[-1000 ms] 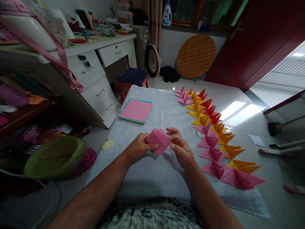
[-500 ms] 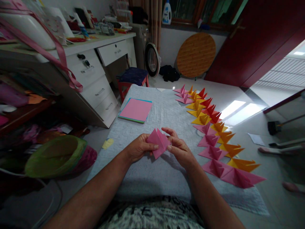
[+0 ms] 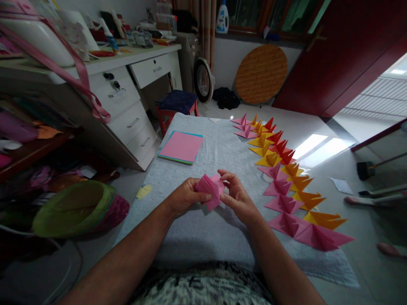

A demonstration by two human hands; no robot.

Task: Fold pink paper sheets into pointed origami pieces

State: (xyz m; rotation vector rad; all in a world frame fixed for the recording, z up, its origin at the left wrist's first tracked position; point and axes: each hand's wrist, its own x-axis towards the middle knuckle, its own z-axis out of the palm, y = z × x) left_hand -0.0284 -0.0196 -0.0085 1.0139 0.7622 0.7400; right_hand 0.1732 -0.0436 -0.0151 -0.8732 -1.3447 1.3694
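Observation:
A partly folded piece of pink origami paper (image 3: 211, 190) is held above the cloth between both hands. My left hand (image 3: 187, 196) pinches its left side, thumb on top and fingers underneath. On the right edge, the thumb and a finger of my right hand (image 3: 238, 198) grip the paper, with the index finger raised off it. A flap of the paper stands open toward the right. Rows of folded paper cranes (image 3: 282, 204) in pink, yellow, orange and red line the right side. A stack of square paper (image 3: 181, 147), pink on top, lies at the back left.
The table carries a pale blue cloth (image 3: 219, 127). A yellow patch (image 3: 144, 191) shows at its left edge. To the left stand a bin with a green liner (image 3: 74, 209) and a white desk (image 3: 127, 106). A stool (image 3: 177, 101) is behind the table.
The pink paper has turned from a flat diamond into a shape with a flap opened out. My right fingers have shifted slightly; the left hand keeps its hold.

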